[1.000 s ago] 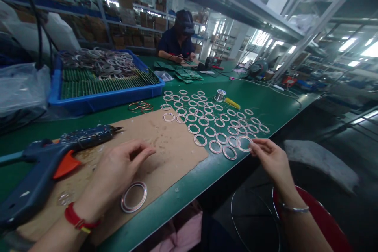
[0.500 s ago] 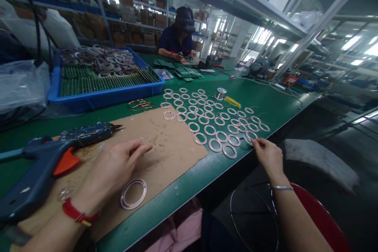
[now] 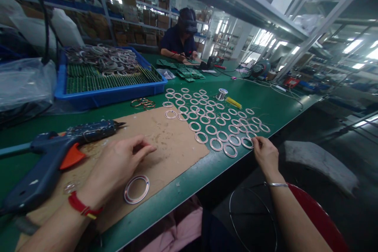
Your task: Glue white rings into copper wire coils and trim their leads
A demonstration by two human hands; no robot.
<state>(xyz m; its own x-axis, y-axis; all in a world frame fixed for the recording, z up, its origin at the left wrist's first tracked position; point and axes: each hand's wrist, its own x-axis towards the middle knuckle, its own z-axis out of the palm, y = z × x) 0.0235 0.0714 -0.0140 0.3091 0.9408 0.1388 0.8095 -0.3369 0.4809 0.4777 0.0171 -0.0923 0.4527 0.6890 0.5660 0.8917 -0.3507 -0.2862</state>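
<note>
My left hand [image 3: 125,159] hovers over the brown cardboard sheet [image 3: 171,157], its thumb and fingers drawn together with nothing visible in them. Just below it on the cardboard lies a flat ring-shaped wire coil [image 3: 126,193], copper and white in colour. At the table's front edge, my right hand [image 3: 265,155] pinches the right rim of another ring coil [image 3: 242,145], which lies about flat on the green table. Several similar ring coils [image 3: 216,149] are spread in rows to the left of and beyond that hand, some with fine loose wire ends.
A blue glue gun [image 3: 38,173] with an orange trigger lies left of my left hand. Behind stands a blue tray [image 3: 118,93] of circuit boards and coils. A solder spool [image 3: 221,95] and yellow stick [image 3: 234,102] lie beyond the rings. A co-worker [image 3: 180,37] sits opposite.
The ring coil in my right fingers has gone from tilted to about flat on the table beside the other rings. My left hand stays over the cardboard.
</note>
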